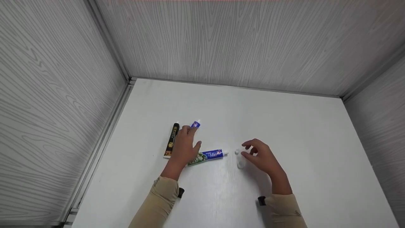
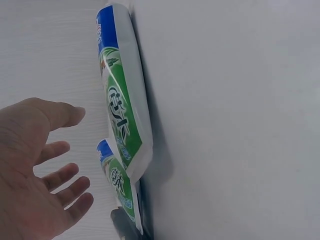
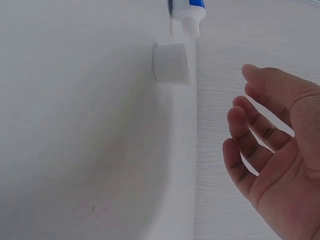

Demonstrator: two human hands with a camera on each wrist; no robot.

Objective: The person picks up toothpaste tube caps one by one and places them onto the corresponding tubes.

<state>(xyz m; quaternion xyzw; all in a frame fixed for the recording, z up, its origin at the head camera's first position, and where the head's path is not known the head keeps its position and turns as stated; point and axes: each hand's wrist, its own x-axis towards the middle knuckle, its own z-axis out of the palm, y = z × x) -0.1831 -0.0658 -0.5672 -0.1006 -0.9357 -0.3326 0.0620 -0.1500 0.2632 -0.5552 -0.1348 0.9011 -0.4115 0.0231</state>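
My left hand (image 1: pixel 185 144) reaches over several tubes, its fingers apart and nothing gripped. In the left wrist view, its thumb and fingers (image 2: pixel 65 115) stand beside a green, blue and white toothpaste tube (image 2: pixel 120 100) and a smaller matching one (image 2: pixel 117 177). In the head view the larger toothpaste tube (image 1: pixel 215 154) lies by the left thumb, and the smaller tube (image 1: pixel 196 124) shows past the fingertips. My right hand (image 1: pixel 261 155), fingers loosely bent, hovers beside a small white container (image 1: pixel 241 164). The right wrist view shows a white cylinder (image 3: pixel 171 64) apart from this hand.
A black tube (image 1: pixel 172 139) with gold markings lies left of the left hand. The white tabletop (image 1: pixel 284 114) is bounded by grey wood-grain panels (image 1: pixel 221 41) at the back and sides. The larger tube's white nozzle (image 3: pixel 191 26) points towards the white cylinder.
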